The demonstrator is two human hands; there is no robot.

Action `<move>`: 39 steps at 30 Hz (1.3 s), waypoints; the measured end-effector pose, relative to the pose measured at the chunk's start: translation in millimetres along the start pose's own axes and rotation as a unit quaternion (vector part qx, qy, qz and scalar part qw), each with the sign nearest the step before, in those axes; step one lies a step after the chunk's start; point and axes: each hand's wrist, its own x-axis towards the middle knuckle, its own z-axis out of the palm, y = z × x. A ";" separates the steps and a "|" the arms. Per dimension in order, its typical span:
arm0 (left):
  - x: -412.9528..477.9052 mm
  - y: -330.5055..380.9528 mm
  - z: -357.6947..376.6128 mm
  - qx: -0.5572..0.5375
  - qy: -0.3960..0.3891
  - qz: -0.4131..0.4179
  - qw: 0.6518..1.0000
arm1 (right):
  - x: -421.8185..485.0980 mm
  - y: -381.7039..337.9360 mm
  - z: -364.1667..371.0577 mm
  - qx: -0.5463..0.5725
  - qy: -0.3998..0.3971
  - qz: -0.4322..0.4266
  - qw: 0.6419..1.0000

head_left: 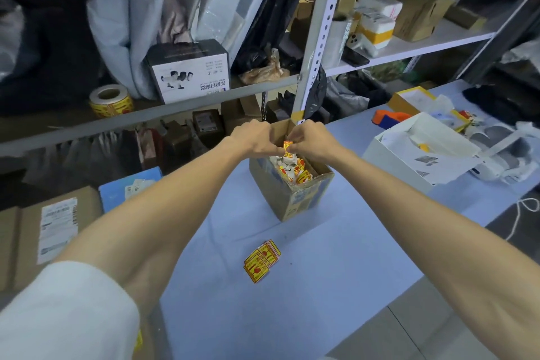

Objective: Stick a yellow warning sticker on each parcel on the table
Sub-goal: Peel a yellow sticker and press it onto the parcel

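Observation:
Both my hands meet above an open cardboard box [295, 199] in the middle of the blue table [263, 301]. My left hand [254, 140] and my right hand [306, 139] pinch one small yellow-and-red warning sticker [287, 145] between their fingertips, just over the box opening. Inside the box lie several crumpled sticker backings and scraps [295, 169]. A short strip of yellow stickers [261, 261] lies flat on the table in front of the box. A brown parcel with a white label [58, 228] sits at the left edge.
A sticker roll [109, 101] stands on the shelf at left beside a black-and-white product box [190, 73]. A blue box [128, 188] lies left of the table. An open white box with papers [423, 149] and a yellow box [409, 99] crowd the right side.

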 end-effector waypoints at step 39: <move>-381.2 -228.5 143.7 -0.304 0.159 -0.345 0.873 | -166.8 -222.9 290.2 0.064 -0.137 -0.077 0.986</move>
